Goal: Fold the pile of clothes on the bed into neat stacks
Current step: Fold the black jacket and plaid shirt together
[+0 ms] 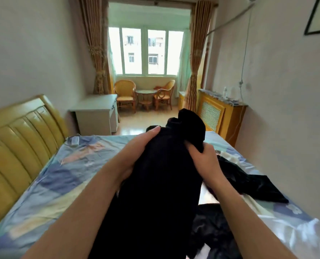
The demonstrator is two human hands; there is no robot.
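Okay — both hands are clamped on the black garment (161, 174), lifted above the bed (48, 186): left hand (134, 154) cupping its side, right hand (204, 157) pinching a bunched edge. It looks soft and floppy — I'd take it by the top corners to spread it flat.
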